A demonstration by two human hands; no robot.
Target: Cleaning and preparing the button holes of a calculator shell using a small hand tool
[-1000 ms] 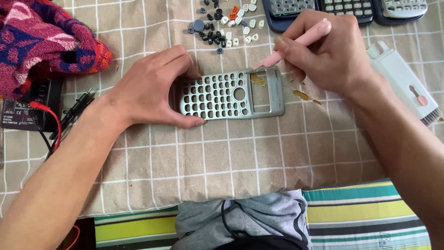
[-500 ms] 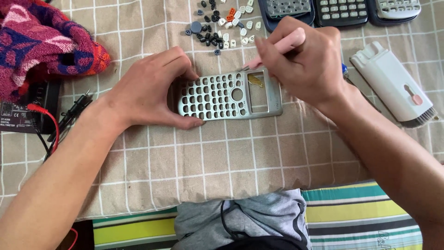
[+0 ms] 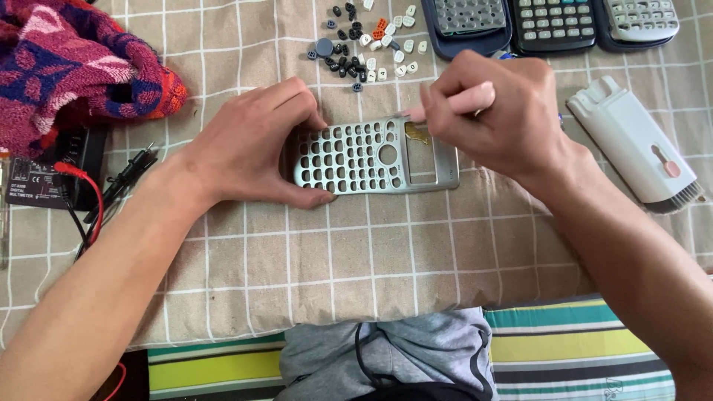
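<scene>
A grey calculator front cover [image 3: 371, 156] with empty key holes lies on the checked cloth [image 3: 334, 245]. My left hand [image 3: 256, 145] grips its left end, thumb along the near edge. My right hand [image 3: 497, 119] is closed around a slim pink tool [image 3: 453, 100], whose tip rests at the cover's top edge by the display window. A yellowish scrap [image 3: 416, 134] shows in that window.
Several loose calculator keys [image 3: 368, 41] lie just behind the cover. Three calculator parts [image 3: 549, 22] line the far edge. A white cleaning-brush tool [image 3: 635, 145] lies at right. A red knitted cloth [image 3: 74, 67], a multimeter [image 3: 44, 178] and its leads [image 3: 111, 186] sit at left.
My right hand has shifted left with the pink tool, from the cover's right end to its top edge over the display window. The left hand keeps its grip.
</scene>
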